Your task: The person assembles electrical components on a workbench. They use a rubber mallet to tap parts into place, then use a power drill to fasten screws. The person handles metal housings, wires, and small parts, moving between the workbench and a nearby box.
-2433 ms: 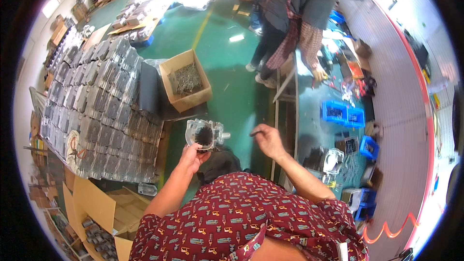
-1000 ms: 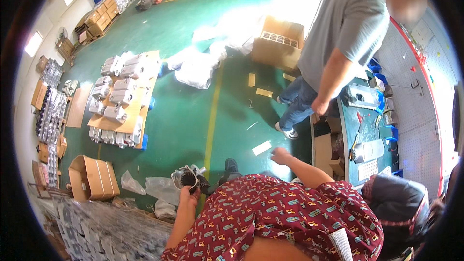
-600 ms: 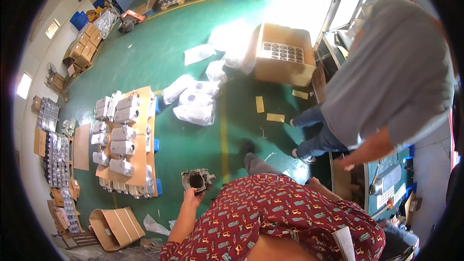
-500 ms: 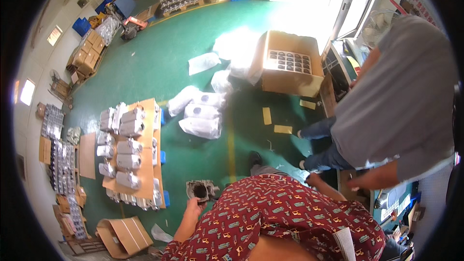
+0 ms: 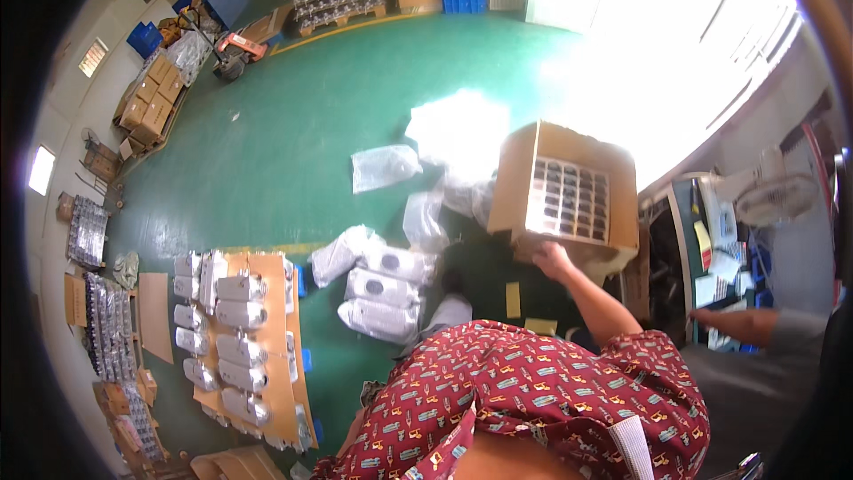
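Note:
My right hand (image 5: 553,260) is at the near wall of a tall open cardboard box (image 5: 514,182), its fingers curled on the edge. Inside the box sits a white divided tray (image 5: 569,200) with dark round parts in its pockets. Low beside my body, only a small edge of a grey metal casting (image 5: 371,388) shows next to my left forearm. My left hand is hidden behind the red patterned shirt; a moment ago its fingers were on this casting.
Bagged metal housings (image 5: 380,289) lie on the floor ahead, near empty plastic bags (image 5: 384,167). Bare housings (image 5: 240,316) stand on a cardboard-topped stack to the left. At right a co-worker's arm (image 5: 746,324) reaches to a cluttered bench (image 5: 689,231).
I have moved closer to the cardboard box, and my right hand has come onto its near edge. The casting has slipped mostly behind my shirt. The co-worker now stands lower at the right.

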{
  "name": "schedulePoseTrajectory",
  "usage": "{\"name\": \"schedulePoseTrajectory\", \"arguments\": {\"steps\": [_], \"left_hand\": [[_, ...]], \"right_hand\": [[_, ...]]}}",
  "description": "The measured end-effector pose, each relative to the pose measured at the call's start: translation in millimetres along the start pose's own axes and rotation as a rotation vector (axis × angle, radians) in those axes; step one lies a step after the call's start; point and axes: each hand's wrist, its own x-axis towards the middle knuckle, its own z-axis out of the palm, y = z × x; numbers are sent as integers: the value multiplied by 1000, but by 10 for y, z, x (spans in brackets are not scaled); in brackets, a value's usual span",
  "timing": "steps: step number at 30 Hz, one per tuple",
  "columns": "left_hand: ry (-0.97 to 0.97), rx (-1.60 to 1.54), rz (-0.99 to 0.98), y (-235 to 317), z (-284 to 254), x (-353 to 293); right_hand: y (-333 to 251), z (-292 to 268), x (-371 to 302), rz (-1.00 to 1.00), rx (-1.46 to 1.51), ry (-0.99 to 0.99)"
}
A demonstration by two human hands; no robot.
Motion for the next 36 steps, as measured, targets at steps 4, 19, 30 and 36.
{"name": "schedulePoseTrajectory", "arguments": {"steps": [4,19,30,36], "left_hand": [[-9,-108,-14,1050,-42,1097],[-15,589,564,5465,-922,4426],[-77,369,466,7467,-1161,6733],[-246,148,282,8642,-1277,8876]], "right_hand": [[513,9,349,286,-170,-210],[-325,-89,4629,311,88,-144],[-1627,-1121,8372,-66,-325,51],[-1102,-867,8429,555,-709,-312]]}}
